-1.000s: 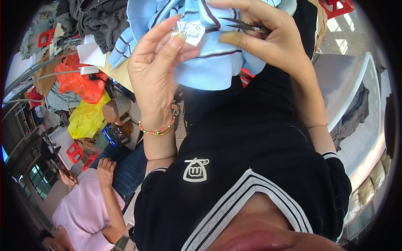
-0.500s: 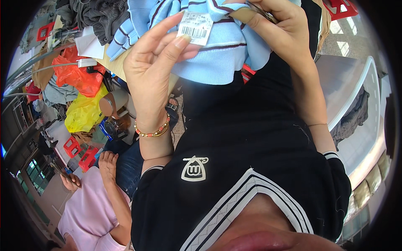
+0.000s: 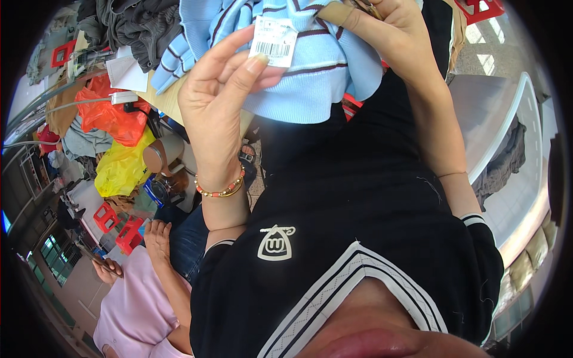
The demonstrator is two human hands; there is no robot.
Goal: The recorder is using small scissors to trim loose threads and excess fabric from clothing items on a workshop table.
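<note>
Both hands raised in front of the chest, working at 1 garment. Left hand [image 3: 218,101] pinches a white paper tag [image 3: 273,37] between thumb tip and fingertips, index extended up along the tag's left edge; beaded bracelet [image 3: 222,190] on that wrist. Tag sits upright, long axis roughly vertical, printed face toward the camera, lying against the light blue striped knit top [image 3: 316,77]. Right hand [image 3: 394,30] closed on something small and metallic at the top edge, partly cut off; cannot tell what it is, possibly scissors. Tag lies just above the left fingertips and to the left of the right hand, near it; left hand is the nearer, already touching. Knit top hangs between both hands. Below left, another person in a pink shirt [image 3: 134,310] sits apart.
</note>
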